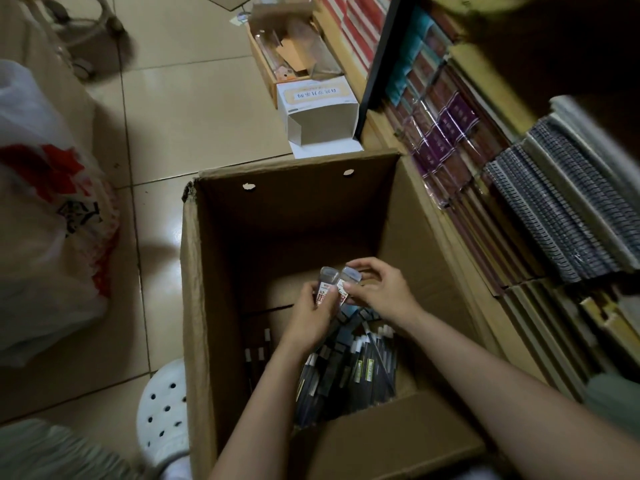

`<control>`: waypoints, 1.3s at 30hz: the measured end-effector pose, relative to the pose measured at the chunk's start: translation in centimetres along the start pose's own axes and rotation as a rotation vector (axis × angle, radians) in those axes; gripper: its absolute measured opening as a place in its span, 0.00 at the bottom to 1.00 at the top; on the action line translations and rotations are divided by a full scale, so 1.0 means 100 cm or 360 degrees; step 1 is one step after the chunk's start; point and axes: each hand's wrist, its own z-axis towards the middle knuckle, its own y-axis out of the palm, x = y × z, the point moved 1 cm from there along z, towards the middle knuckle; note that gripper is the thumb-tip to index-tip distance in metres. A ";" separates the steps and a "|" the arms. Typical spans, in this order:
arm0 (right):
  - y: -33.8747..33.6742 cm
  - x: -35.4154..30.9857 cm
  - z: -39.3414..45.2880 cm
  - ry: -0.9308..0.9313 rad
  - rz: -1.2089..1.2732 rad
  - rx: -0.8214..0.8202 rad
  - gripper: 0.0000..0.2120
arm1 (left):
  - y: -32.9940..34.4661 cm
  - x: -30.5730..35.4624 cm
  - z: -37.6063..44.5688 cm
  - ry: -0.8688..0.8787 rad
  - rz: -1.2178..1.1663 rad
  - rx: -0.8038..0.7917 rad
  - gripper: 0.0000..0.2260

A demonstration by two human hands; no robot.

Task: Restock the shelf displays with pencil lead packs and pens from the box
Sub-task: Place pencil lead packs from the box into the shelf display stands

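Two hands are seen reaching down into one open carton (pixel 221 271) that stands on the tiled floor (pixel 194 98). Two small clear lead packs are held side by side above the carton's bottom. The left pack (pixel 323 284) is gripped by the left hand (pixel 311 313), with the thumb laid across its red label and the fingers curled behind it. The right pack (pixel 348 284) is pinched by the right hand (pixel 381 289), the fingertips being closed on its upper end and its lower edge. The two packs are touching or very nearly touching; which cannot be told.

Below the hands a heap of packed pens (pixel 356 368) is piled in the near right part of the carton; the packs are too many and too overlapped to be counted. Three more pens (pixel 258 351) are seen lying apart near the left wall.

To the right, one shelf (pixel 450 237) is filled with rows of wrapped purple packets (pixel 446 133) and a stack of spiral notebooks (pixel 554 216). Beyond the carton, one white box (pixel 318 109) lies open on its side, and one wooden tray (pixel 266 74) of clear packaging is placed behind it. One plastic bag (pixel 45 237) with red print is seen at the left, and one white perforated shoe (pixel 162 410) at the carton's near left corner.
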 end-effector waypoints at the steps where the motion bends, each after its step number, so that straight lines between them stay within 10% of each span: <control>1: 0.002 -0.002 -0.002 -0.0008 0.0003 -0.0030 0.14 | 0.000 -0.002 -0.004 -0.0011 -0.0050 -0.0063 0.09; 6: 0.007 0.006 -0.009 0.0013 -0.0204 0.0062 0.20 | -0.004 -0.011 -0.011 -0.0137 -0.0243 -0.0069 0.07; 12: 0.016 0.048 -0.028 0.0229 -0.1905 -0.0329 0.43 | -0.009 -0.032 0.003 -0.0439 -0.0264 0.0417 0.06; 17: 0.034 0.067 -0.026 0.0020 -0.2254 -0.0228 0.45 | -0.008 -0.041 0.011 -0.0406 -0.0054 0.0430 0.05; 30: 0.013 0.048 -0.018 0.0182 -0.0752 0.0339 0.14 | -0.008 -0.016 0.001 -0.0364 0.0032 0.0271 0.09; 39: -0.041 -0.113 -0.070 -0.0584 -0.0855 0.0689 0.14 | -0.001 0.152 -0.024 0.0458 0.0675 -0.0301 0.08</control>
